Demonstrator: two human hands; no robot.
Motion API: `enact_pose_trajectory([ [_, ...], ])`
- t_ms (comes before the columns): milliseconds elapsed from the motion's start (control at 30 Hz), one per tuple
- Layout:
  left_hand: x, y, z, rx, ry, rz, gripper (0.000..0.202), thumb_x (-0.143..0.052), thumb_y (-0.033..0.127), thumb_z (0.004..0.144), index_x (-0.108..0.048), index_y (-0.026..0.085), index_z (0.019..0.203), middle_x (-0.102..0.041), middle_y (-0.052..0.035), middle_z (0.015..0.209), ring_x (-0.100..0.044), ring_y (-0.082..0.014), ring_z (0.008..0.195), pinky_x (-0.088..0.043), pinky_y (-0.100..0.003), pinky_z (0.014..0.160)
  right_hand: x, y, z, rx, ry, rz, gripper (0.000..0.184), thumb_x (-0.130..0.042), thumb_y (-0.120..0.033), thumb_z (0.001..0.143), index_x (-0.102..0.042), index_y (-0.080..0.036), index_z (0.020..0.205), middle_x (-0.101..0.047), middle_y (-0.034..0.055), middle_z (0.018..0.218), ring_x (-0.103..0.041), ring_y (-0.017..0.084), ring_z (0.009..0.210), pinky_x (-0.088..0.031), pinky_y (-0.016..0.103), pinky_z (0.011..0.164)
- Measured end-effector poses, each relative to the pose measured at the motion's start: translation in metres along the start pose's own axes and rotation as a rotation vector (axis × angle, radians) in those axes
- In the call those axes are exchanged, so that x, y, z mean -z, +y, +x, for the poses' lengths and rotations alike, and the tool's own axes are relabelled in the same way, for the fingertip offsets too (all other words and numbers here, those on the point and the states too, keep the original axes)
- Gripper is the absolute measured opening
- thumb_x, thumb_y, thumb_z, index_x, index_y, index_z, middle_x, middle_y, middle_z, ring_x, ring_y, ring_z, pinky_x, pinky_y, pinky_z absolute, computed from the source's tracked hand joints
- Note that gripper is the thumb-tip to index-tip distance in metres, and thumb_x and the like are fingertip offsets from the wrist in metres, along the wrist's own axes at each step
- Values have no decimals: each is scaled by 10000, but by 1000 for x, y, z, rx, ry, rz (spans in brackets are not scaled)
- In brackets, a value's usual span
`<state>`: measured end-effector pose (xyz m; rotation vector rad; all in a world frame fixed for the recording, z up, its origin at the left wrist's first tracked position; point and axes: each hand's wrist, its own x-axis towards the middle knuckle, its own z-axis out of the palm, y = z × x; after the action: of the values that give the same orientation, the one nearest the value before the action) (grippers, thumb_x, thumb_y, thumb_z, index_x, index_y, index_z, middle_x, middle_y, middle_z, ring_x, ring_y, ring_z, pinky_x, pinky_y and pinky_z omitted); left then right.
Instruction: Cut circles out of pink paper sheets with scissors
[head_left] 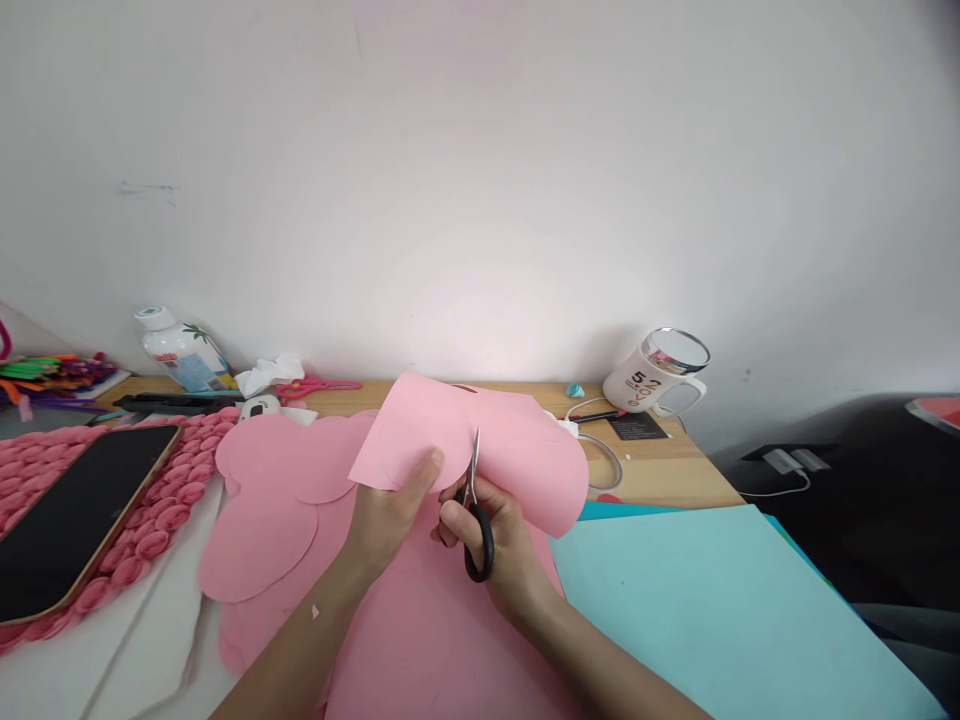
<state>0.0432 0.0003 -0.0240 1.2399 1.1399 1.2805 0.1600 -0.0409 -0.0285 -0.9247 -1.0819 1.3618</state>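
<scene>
Paper [501, 435] is hanging over pink sheets [442, 630], its right edge curling down beside open room above blue sheets [697, 590]. Left hand [390, 517] is pinching the near edge, thumb on top; right hand [506, 540] is gripping scissors [474, 474], which are pointing away, long axis running toward the wall [480, 250].

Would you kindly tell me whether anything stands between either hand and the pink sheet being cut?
Nothing visible is in the way: the left hand holds the pink sheet at its near edge, and only the scissors, held in the right hand, come between that hand and the paper.
</scene>
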Motion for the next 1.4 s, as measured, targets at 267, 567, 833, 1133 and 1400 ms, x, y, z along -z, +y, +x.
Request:
enact_pose_trajectory([
  [267, 7, -1, 4, -41, 19, 69, 199, -653, 358, 740, -606, 189, 833, -654, -4, 792, -620, -164, 758, -521, -254, 641, -1, 1, -3, -8, -16, 9, 291, -636, -405, 757, -509, -173, 636, -458, -37, 541, -454, 117, 533, -360, 262, 531],
  [567, 6, 0, 6, -116, 37, 11, 224, -654, 342, 733, -600, 168, 864, -666, -48, 932, -617, -191, 880, -518, -284, 749, -5, 6, -5, -15, -18, 28, 285, -628, -388, 762, -500, -178, 618, -462, -41, 516, -462, 120, 522, -372, 270, 534],
  [833, -6, 8, -7, 64, 97, 89, 242, -692, 365, 667, -544, 185, 599, -541, 32, 506, -542, -135, 466, -444, -232, 386, -7, 10, -5, -11, -4, 39, 297, -642, -424, 754, -514, -177, 652, -474, -29, 542, -449, 127, 534, -358, 282, 539],
  [1133, -1, 8, -5, -23, -52, 108, 234, -651, 363, 714, -586, 199, 561, -576, 10, 465, -572, -159, 470, -506, -279, 475, -4, 1, -2, 21, -13, -25, 346, -665, -491, 704, -565, -160, 706, -462, -11, 623, -426, 143, 613, -328, 283, 566],
  [1400, 1, 10, -4, -73, 11, 143, 210, -699, 356, 663, -586, 217, 554, -530, 13, 423, -627, -220, 591, -537, -305, 508, -4, 1, -4, -1, -2, -17, 329, -674, -484, 707, -569, -173, 720, -454, -29, 591, -444, 136, 589, -392, 295, 587],
])
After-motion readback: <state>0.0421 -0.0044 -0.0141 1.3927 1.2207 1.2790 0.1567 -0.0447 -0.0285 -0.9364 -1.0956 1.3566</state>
